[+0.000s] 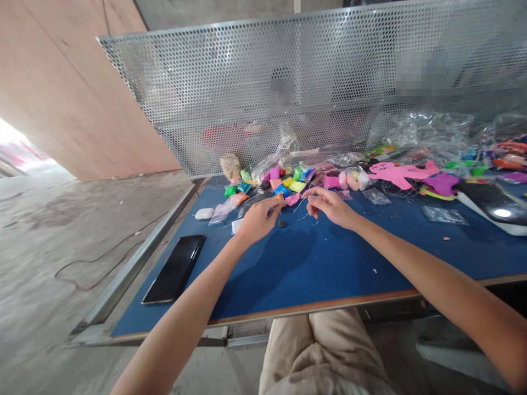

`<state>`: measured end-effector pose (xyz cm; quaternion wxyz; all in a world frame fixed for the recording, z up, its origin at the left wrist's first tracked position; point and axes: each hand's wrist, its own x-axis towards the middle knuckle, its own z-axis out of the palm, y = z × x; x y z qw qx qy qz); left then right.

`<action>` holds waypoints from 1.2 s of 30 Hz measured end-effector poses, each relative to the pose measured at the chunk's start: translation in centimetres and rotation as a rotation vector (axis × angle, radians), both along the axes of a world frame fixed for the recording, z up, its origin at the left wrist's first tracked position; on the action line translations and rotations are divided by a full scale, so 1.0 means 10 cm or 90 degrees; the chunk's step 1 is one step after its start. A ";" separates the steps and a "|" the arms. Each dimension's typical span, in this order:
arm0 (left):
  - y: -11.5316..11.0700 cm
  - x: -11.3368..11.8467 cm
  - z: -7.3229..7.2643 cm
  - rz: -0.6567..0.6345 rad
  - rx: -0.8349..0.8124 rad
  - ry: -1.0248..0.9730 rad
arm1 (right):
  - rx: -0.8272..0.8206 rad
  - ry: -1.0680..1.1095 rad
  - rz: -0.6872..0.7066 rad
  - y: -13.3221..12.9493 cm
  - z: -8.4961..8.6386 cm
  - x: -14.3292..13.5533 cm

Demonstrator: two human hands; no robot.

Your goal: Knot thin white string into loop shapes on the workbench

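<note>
My left hand (260, 219) reaches over the blue table, its fingers together near a small pink piece (292, 199); what they hold, if anything, is too small to tell. My right hand (327, 207) is to the right of that piece, fingers bent, with thin clear strands (302, 206) close to its fingertips. Behind both hands lies a pile of colourful packets, among them a yellow one (297, 187) and a blue one (282, 190). A small dark round piece (282, 224) rests on the table just right of my left hand.
A black phone (175, 269) lies at the table's left, with a white case (205, 214) beyond it. A perforated metal panel (247, 93) stands behind. Pink cutout figure (397, 174), clear plastic bag (444, 215) and a black-and-white device (496, 206) are on the right.
</note>
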<state>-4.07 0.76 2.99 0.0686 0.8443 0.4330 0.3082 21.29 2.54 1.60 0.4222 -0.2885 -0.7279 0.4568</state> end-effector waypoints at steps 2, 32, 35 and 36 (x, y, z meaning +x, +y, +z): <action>0.01 -0.02 -0.01 0.009 -0.004 0.003 | 0.003 -0.004 0.013 0.01 0.02 0.03; -0.08 0.12 0.01 -0.089 -0.041 -0.002 | 0.030 -0.053 0.056 0.01 -0.03 0.00; -0.11 0.13 0.04 -0.041 -0.032 -0.009 | 0.036 -0.040 0.051 0.01 -0.03 0.00; -0.12 0.14 0.04 -0.025 -0.028 -0.018 | 0.038 -0.036 0.050 0.01 -0.03 0.00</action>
